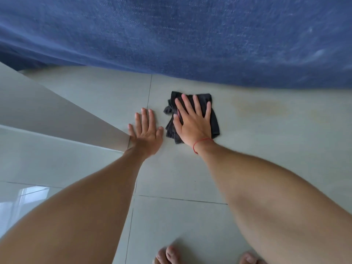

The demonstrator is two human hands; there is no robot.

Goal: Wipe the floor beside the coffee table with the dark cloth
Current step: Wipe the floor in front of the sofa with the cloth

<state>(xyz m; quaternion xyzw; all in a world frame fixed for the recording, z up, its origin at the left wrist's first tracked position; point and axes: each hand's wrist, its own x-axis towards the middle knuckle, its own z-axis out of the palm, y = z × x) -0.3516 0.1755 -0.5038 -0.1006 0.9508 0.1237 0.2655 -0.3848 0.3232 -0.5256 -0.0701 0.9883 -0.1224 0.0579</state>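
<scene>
The dark cloth (213, 119) lies folded and crumpled on the pale tiled floor (190, 178). My right hand (192, 121) presses flat on top of it, fingers spread, with a red string around the wrist. My left hand (146, 132) rests flat on the bare tile just left of the cloth, fingers apart and holding nothing, its outer edge against the corner of the coffee table (47, 149). The glossy pale table fills the left side of the view.
A blue rug or fabric (190, 35) covers the whole far side, its edge close beyond the cloth. A faint yellowish stain (261, 108) marks the tile right of the cloth. My bare toes (167, 254) show at the bottom edge.
</scene>
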